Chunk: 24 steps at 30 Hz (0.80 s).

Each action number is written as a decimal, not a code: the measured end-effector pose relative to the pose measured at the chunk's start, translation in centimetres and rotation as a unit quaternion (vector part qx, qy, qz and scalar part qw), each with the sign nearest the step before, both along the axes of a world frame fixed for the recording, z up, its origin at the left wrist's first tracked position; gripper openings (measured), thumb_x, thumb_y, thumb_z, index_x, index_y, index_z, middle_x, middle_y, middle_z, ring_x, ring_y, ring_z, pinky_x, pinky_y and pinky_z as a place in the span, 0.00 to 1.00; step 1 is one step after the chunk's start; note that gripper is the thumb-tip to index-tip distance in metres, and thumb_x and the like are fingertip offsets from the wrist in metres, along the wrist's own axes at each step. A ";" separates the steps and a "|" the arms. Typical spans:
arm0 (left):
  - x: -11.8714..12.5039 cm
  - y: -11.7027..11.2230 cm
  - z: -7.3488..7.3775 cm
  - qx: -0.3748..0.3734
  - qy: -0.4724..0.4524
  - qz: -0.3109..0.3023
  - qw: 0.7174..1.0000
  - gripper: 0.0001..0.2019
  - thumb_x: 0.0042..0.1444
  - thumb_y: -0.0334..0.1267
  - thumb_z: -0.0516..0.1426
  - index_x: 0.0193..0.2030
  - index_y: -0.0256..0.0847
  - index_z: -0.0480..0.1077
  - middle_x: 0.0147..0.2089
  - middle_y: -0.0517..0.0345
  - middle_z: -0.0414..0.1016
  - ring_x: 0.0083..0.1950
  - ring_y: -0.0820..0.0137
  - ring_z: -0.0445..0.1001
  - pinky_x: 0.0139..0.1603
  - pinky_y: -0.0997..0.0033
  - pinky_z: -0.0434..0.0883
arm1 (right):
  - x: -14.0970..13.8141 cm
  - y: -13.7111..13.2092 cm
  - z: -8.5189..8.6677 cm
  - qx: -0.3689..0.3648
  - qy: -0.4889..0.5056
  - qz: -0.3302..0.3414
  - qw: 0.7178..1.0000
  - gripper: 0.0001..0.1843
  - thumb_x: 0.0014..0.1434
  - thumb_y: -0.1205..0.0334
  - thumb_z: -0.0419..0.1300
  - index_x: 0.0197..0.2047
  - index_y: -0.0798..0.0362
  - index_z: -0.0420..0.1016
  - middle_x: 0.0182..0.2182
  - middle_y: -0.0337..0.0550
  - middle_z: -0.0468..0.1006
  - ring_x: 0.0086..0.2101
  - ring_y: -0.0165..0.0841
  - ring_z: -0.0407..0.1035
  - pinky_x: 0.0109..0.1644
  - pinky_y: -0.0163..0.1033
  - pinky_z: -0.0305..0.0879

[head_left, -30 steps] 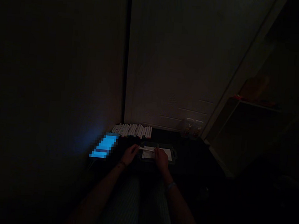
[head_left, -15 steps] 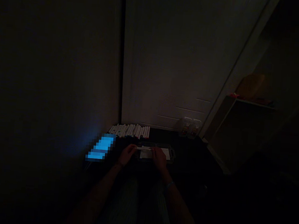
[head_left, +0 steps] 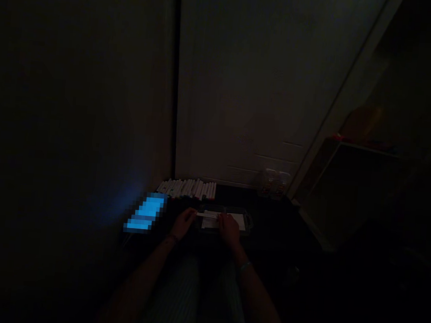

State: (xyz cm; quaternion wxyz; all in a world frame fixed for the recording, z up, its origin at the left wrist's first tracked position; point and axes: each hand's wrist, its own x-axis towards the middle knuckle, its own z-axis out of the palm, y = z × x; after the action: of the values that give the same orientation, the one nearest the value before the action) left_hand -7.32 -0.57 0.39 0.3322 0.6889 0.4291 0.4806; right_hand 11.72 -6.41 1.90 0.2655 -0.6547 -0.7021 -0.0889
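Observation:
The scene is very dark. My left hand (head_left: 184, 222) and my right hand (head_left: 228, 228) each pinch one end of a thin white stick (head_left: 208, 214), perhaps a marker, held level between them. Under it lies a dark open case (head_left: 248, 220) with a pale sheet (head_left: 238, 221) inside. Both hands have their fingers curled round the stick's ends. Just beyond, a row of several white markers (head_left: 187, 187) lies side by side on the dark floor.
A glowing blue screen (head_left: 146, 213) lies left of my left hand. Two small clear containers (head_left: 274, 183) stand by the door (head_left: 252, 84). A low shelf (head_left: 351, 158) is at the right. My legs in striped fabric (head_left: 188, 295) stretch below.
My hands and the stick have stayed nearly still. The view shifted slightly to the right a second ago, then held.

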 end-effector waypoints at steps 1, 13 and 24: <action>0.0 0.0 0.0 -0.001 -0.002 -0.002 1.000 0.15 0.50 0.48 0.49 0.36 0.40 0.66 0.33 0.60 0.70 0.38 0.70 0.68 0.42 0.70 0.65 | 0.0 0.0 0.0 -0.005 -0.002 -0.004 1.000 0.21 0.63 0.56 0.35 0.37 0.51 0.67 0.32 0.42 0.71 0.36 0.30 0.64 0.38 0.33 0.54; -0.1 0.0 0.1 0.002 0.005 -0.005 1.000 0.15 0.50 0.48 0.48 0.36 0.39 0.67 0.33 0.60 0.71 0.36 0.70 0.68 0.40 0.72 0.65 | 0.0 0.1 -0.1 -0.001 -0.012 -0.001 1.000 0.20 0.64 0.58 0.35 0.37 0.51 0.67 0.34 0.42 0.72 0.38 0.31 0.63 0.42 0.34 0.53; 0.1 -0.2 0.3 -0.017 -0.001 -0.012 1.000 0.16 0.50 0.49 0.48 0.36 0.39 0.67 0.34 0.59 0.71 0.38 0.69 0.69 0.42 0.71 0.65 | 0.1 0.2 -0.2 0.023 -0.003 0.001 1.000 0.19 0.64 0.59 0.36 0.39 0.51 0.67 0.36 0.43 0.72 0.40 0.31 0.62 0.45 0.35 0.52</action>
State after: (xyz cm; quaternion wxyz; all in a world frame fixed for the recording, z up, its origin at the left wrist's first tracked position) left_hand -7.24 -0.74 0.69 0.3504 0.6876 0.4284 0.4700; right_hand 11.85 -6.21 1.72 0.2785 -0.6470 -0.7017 -0.1071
